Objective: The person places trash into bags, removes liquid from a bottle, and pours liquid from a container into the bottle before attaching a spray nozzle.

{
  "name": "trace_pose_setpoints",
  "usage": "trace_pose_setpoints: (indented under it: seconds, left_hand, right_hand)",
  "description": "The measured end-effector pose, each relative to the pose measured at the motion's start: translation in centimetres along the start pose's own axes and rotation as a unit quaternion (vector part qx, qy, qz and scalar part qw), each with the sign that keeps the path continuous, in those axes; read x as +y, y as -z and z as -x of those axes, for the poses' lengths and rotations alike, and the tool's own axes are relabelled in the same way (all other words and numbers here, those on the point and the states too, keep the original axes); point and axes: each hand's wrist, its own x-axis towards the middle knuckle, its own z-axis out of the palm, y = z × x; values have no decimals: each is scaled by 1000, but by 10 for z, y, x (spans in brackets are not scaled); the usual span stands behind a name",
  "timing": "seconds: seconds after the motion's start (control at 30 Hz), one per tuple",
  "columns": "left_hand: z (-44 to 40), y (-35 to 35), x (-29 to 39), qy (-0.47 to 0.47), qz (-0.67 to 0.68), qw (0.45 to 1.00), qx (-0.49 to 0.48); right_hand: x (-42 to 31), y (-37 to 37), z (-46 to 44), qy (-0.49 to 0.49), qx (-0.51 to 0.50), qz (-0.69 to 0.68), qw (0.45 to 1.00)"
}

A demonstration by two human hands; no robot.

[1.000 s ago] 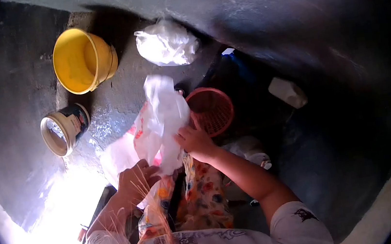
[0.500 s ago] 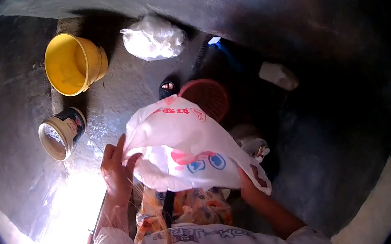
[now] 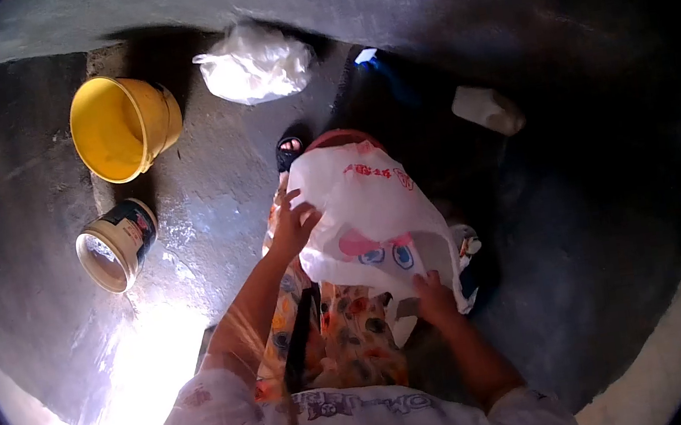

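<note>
Currently, bag between left hand, left edge, and right hand, near rim; can't tell if either grips.

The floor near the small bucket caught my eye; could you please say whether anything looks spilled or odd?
The floor beside the small bucket has pale blotches against darker grey, which look odd; I cannot tell whether they are wet or worn. The printed white bag shows no obvious tear.

Utility room: yellow bucket, tub
</note>
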Motion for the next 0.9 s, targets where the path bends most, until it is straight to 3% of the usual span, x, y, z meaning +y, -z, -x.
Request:
trace_pose_setpoints:
  seconds: [0.03, 0.13, 0.2, 0.23, 0.3, 0.37, 0.4, 0.47, 0.6, 0.67, 0.73, 0.83, 0.9]
  left_hand:
    - [-4, -11, -2, 4, 34, 999, 2]
    - [-11, -27, 1, 189, 207, 960, -2]
    - [-16, -15, 2, 211, 159, 961, -79]
    - [-19, -10, 3, 238, 174, 949, -109]
    - [-21, -11, -3, 263, 220, 930, -136]
    - [-23, -15, -10, 268, 287, 910, -134]
    - [-28, -16, -14, 274, 321, 896, -138]
    - [-34, -10, -11, 320, 401, 841, -175]
    - [-57, -15, 6, 390, 484, 776, -106]
    - [-62, -22, -3, 399, 486, 769, -116]
    - [-65, -30, -24, 378, 444, 791, -183]
    - [-82, -31, -49, 287, 405, 851, -171]
    - [-99, -12, -59, 231, 234, 930, -162]
  right_hand:
    - [2, 2, -1, -1, -24, -23, 999]
    - [14, -3, -19, 83, -5, -24, 996]
    - [14, 4, -54, 97, -63, -34, 993]
    - [2, 6, -61, 162, 161, 64, 971]
    - [-44, 23, -104, 0, 93, 68, 993]
    - [-95, 65, -134, -14, -146, 112, 983]
    - [-107, 64, -156, -3, -195, 109, 975]
    - [-116, 44, -202, 22, -202, 93, 975]
    - [-116, 4, -288, 1, -144, 35, 989]
    - [-109, -10, -314, -20, -107, 12, 994]
    - [-89, -26, -335, -49, -51, -10, 997]
    - [-63, -53, -385, -84, 23, -36, 996]
    - [-48, -72, -421, -98, 47, -46, 993]
